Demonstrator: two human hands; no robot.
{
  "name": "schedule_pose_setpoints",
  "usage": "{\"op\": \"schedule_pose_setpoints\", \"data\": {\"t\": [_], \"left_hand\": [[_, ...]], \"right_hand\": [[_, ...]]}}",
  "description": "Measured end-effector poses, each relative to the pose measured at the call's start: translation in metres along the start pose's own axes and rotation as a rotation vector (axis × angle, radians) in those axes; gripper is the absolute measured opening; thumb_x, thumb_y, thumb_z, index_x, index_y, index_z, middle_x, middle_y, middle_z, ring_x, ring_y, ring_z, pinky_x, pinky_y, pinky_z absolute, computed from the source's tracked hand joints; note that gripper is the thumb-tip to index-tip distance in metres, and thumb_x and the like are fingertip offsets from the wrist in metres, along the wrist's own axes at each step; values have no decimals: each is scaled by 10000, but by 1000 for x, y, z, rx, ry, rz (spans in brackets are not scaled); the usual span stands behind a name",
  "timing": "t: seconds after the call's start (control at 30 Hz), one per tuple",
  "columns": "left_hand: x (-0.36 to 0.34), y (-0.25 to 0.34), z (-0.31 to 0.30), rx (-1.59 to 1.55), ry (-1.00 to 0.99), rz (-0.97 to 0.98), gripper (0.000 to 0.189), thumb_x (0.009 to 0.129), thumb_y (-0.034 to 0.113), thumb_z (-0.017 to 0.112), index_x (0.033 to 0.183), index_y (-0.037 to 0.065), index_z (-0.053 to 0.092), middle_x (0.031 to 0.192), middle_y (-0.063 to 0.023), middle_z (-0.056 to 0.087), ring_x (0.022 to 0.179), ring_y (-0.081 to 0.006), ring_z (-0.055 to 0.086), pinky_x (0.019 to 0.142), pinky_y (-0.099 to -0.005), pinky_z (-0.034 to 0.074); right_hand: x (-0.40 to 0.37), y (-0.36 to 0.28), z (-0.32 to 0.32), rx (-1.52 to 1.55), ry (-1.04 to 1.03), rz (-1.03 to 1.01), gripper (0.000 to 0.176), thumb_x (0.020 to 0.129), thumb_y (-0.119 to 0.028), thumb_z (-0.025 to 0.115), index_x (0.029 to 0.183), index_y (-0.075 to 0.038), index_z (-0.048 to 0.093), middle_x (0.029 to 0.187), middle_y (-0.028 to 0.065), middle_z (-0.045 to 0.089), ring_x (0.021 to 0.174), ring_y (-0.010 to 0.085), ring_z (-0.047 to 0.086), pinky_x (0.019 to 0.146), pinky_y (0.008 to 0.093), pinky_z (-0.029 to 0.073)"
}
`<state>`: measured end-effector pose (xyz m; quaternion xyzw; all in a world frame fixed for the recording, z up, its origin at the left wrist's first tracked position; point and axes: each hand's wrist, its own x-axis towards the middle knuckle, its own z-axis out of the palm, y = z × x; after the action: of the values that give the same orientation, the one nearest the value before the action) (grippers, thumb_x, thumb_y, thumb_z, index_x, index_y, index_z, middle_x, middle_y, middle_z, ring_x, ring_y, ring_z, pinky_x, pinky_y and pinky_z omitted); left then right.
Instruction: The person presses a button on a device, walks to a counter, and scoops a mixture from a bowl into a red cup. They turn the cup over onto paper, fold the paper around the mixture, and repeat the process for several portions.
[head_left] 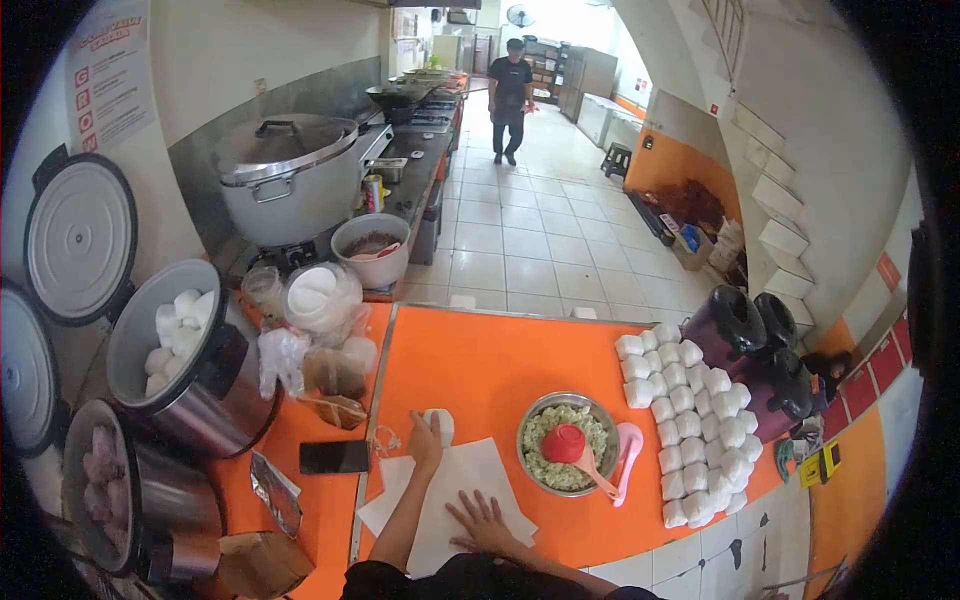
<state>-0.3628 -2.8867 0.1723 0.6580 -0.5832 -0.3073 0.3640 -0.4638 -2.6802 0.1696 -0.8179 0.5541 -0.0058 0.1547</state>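
Note:
My left hand [425,447] is at the left edge of a small white rounded thing [443,428] on the orange table, its fingers and thumb at the rim. Flat on white paper sheets [478,465] lies my right hand [483,523], fingers spread and nothing in it. To the right of the paper stands a metal bowl [524,440] of chopped pale-green food [560,478], with a red cup [564,443] and a peach-coloured spoon [597,470] in it. Beside the bowl rests a pink plastic utensil [629,455].
White wrapped bundles [690,420] are stacked at the table's right, before dark lidded containers [720,325]. Left are a phone [334,457], plastic bags [325,295], a foil packet [275,488] and open rice-warmer pots [190,380]. A person [510,95] stands in the aisle ahead.

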Motion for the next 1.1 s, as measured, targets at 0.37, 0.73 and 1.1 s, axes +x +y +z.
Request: {"op": "schedule_pose_setpoints", "data": {"t": [0.37, 0.73, 1.1], "left_hand": [[23, -14, 7, 574, -178, 757, 584, 809, 380, 575, 1292, 98, 407, 1355, -157, 346, 1286, -311, 276, 1027, -470, 237], [8, -8, 1, 69, -76, 561, 749, 759, 194, 627, 1356, 17, 210, 1383, -243, 188, 1297, -421, 135, 1046, -533, 165], [-129, -41, -48, 493, -375, 678, 531, 852, 244, 476, 1330, 66, 329, 1404, -170, 249, 1305, -375, 195, 1048, -545, 128]], "right_hand": [[26, 16, 3, 33, 116, 45, 718, 837, -594, 393, 1419, -252, 148, 1478, 121, 51, 1346, 383, 22, 1028, 595, 50], [18, 4, -5, 69, 176, 67, 685, 847, -525, 446, 1409, -222, 200, 1465, 164, 63, 1335, 398, 61, 1011, 616, 59], [-16, 51, -52, 644, 443, 80, 315, 780, -95, 571, 1089, -53, 524, 1190, 185, 449, 1123, 344, 405, 954, 401, 347]]}}
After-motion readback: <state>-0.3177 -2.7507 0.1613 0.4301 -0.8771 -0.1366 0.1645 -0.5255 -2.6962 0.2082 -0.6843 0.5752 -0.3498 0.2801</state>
